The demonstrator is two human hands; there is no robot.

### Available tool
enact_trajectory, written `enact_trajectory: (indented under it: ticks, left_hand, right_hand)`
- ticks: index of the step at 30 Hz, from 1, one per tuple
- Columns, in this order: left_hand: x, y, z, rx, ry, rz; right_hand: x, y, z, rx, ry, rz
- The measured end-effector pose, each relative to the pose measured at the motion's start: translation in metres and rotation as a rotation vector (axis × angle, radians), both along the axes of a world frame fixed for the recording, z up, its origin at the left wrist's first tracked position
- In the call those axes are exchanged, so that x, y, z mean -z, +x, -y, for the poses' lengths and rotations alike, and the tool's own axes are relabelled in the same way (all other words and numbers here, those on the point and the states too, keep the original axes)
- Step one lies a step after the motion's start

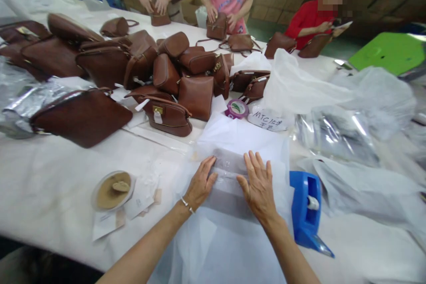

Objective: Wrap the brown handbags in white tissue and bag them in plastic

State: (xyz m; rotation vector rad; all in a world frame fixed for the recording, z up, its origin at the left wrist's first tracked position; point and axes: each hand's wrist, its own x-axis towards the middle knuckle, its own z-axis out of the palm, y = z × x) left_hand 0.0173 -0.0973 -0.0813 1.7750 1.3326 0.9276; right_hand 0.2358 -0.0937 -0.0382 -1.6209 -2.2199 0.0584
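Note:
A flat, greyish-brown item (229,199) lies under thin translucent wrapping on white sheets (242,133) in front of me. What the item is cannot be made out through the wrapping. My left hand (201,183) rests on its left side, with the thumb apart from the fingers. Flat on the right part lies my right hand (260,186), fingers spread. Neither hand grasps anything. To the right of the wrapping stands a blue tape dispenser (306,208). A purple tape roll (237,109) sits beyond the white sheets.
Many brown leather bags (196,95) are heaped across the table's far left. A round tub (113,190) of tan stuff and paper cards (141,195) lie left. Plastic bags (336,135) cover the right side; a green panel (389,53) stands behind. Three people work across the table.

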Motion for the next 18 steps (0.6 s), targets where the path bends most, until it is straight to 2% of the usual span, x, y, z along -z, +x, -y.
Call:
enact_trajectory:
  ticks: [6, 8, 11, 14, 16, 18]
  left_hand:
    - [0.001, -0.009, -0.008, 0.081, -0.013, -0.076]
    - [-0.008, -0.015, -0.005, 0.056, 0.040, -0.126]
    - [-0.030, -0.023, 0.013, 0.011, 0.185, -0.169]
    - [-0.048, -0.027, 0.040, 0.196, 0.189, -0.120]
    - [-0.051, -0.027, 0.057, 0.386, 0.061, -0.122]
    - [-0.047, -0.027, 0.069, 0.527, -0.104, -0.162]
  right_hand:
    - [0.017, -0.003, -0.003, 0.041, -0.045, 0.059]
    - [0.018, -0.002, -0.003, 0.043, -0.061, 0.050]
    - [0.013, 0.000, -0.006, 0.048, -0.088, 0.027]
    - [0.002, 0.003, -0.008, 0.044, -0.126, -0.011]
    - [-0.010, 0.003, -0.004, 0.051, -0.116, -0.045]
    - [-0.023, -0.001, 0.010, 0.063, -0.061, -0.095]
